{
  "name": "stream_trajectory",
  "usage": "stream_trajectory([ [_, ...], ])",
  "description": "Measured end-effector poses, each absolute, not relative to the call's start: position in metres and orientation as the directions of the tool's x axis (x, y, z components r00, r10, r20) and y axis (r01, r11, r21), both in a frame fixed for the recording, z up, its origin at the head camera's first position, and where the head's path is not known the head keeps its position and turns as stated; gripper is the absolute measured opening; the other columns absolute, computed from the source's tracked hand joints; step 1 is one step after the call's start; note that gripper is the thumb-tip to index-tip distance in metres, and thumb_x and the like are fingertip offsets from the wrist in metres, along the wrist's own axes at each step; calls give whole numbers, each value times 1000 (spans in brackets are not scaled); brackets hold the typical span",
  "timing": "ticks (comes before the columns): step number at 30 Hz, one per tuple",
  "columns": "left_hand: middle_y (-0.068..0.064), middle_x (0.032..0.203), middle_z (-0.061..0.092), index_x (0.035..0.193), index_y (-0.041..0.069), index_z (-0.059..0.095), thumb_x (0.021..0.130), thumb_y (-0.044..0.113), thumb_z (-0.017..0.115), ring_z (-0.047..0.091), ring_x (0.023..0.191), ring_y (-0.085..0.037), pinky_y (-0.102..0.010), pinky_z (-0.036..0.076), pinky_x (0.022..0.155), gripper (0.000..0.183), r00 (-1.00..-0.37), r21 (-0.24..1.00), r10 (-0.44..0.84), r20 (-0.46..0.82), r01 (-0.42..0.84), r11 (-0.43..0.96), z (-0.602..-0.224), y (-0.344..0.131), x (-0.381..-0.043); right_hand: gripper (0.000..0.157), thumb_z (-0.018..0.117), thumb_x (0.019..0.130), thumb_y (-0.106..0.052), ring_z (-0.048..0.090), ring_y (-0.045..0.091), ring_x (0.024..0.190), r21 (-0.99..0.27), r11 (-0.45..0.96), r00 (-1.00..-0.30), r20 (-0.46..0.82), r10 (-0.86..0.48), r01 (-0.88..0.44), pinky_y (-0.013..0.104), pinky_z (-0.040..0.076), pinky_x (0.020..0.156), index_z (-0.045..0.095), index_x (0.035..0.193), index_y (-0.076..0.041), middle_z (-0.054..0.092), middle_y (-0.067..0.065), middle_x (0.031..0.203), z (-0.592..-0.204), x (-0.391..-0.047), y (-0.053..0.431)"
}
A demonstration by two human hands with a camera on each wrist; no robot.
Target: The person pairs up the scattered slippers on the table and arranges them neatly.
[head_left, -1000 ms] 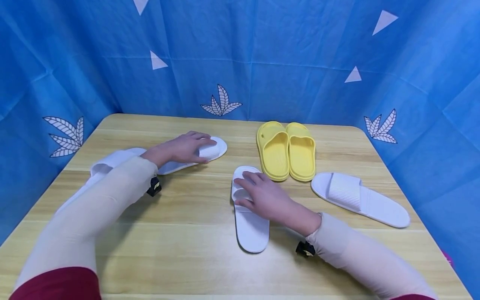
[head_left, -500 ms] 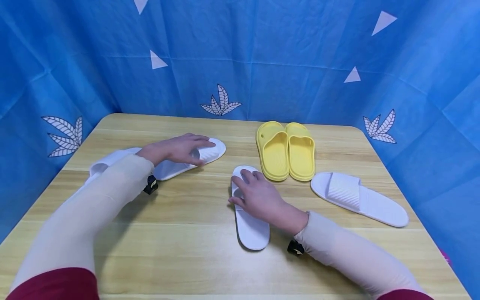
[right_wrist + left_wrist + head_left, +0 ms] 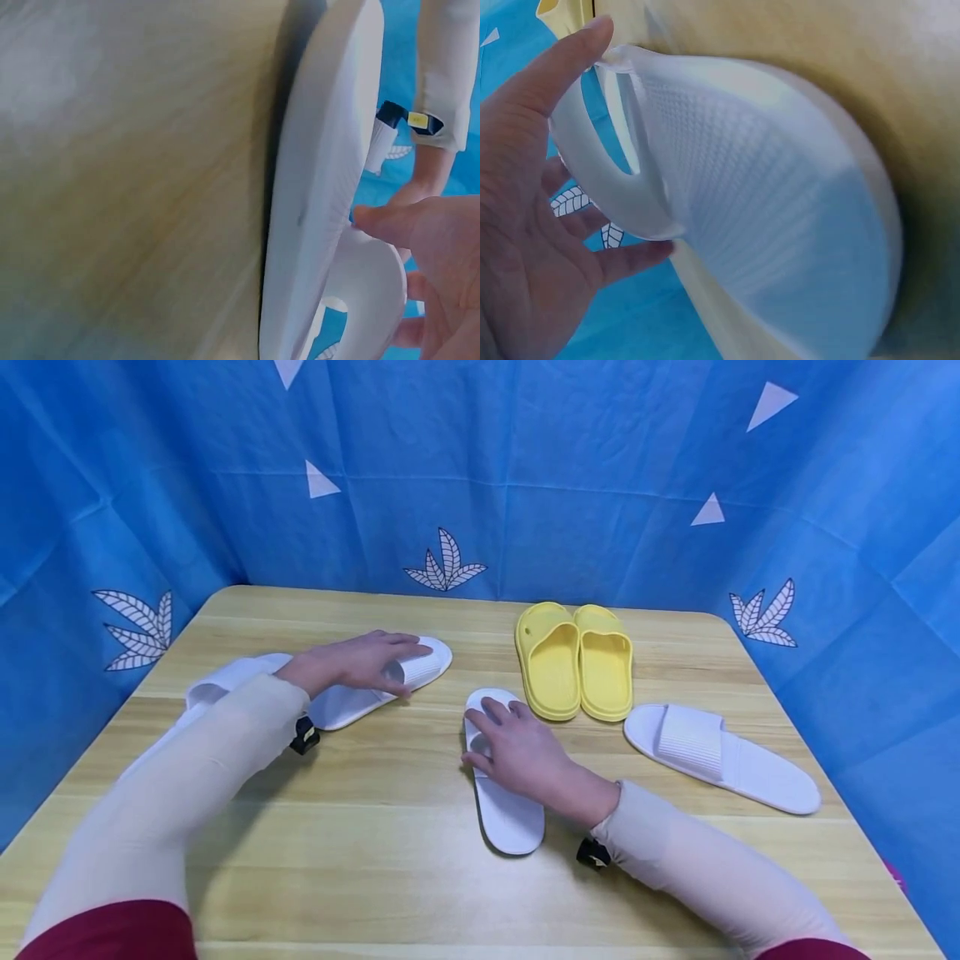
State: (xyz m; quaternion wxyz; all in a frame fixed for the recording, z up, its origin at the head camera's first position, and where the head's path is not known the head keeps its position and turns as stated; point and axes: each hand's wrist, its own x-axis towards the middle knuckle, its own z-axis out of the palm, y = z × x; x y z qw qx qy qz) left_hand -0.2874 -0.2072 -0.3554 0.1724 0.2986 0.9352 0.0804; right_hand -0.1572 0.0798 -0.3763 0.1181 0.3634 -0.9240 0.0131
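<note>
With thumb and fingers spread over its strap, my left hand (image 3: 363, 662) grips a white slipper (image 3: 341, 706) lying slantwise at the table's left back. In the left wrist view, thumb and little finger meet opposite ends of the strap on this slipper (image 3: 757, 187). Near the middle, my right hand (image 3: 522, 756) holds another white slipper (image 3: 512, 818), its toe facing the back. The right wrist view shows the sole edge of that slipper (image 3: 319, 187) close along the tabletop, the thumb at its strap. The hands partly hide both straps in the head view.
Two yellow clogs (image 3: 555, 677) stand side by side at the back, just beyond the right hand. A white slipper (image 3: 772, 777) lies at the right. Another white slipper (image 3: 228, 675) is partly hidden under the left arm. Blue curtains (image 3: 495, 443) border the wooden table (image 3: 360, 860).
The left slipper's heel has swung toward the near side as the left hand turned it. The right slipper has slid slightly away from me, its heel shifting right; the right hand has moved slightly left.
</note>
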Motion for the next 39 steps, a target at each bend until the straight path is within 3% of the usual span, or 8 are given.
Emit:
stream_trajectory([
  [10, -2, 159, 29, 152, 33, 37, 84, 47, 74, 21, 145, -32, -59, 23, 113, 79, -733, 267, 658, -176, 607, 748, -359, -208, -281, 59, 65, 89, -48, 57, 38, 112, 34, 771, -749, 218, -626, -635, 45, 47, 98, 54, 136, -13, 55, 16, 132, -377, -161, 79],
  [17, -6, 158, 31, 150, 30, 41, 88, 47, 69, 26, 143, -35, -57, 25, 113, 70, -710, 234, 690, -141, 653, 720, -359, -206, -276, 59, 65, 90, -47, 56, 38, 116, 10, 772, -749, 236, -619, -635, 47, 46, 99, 55, 136, -12, 55, 18, 132, -377, -170, 76],
  [25, -6, 157, 32, 149, 29, 42, 89, 45, 70, 27, 142, -37, -59, 25, 112, 69, -758, 200, 641, -120, 614, 763, -361, -198, -270, 58, 65, 90, -48, 54, 40, 118, -27, 816, -798, 227, -558, -578, 50, 56, 81, 53, 137, -17, 52, 15, 137, -374, -182, 71],
  [39, -10, 156, 32, 150, 28, 41, 89, 44, 70, 32, 137, -41, -59, 32, 108, 70, -843, 175, 531, -87, 512, 841, -366, -187, -264, 58, 63, 91, -47, 49, 41, 124, -58, 846, -839, 186, -512, -529, 53, 56, 79, 51, 139, -18, 49, 15, 141, -374, -204, 65],
])
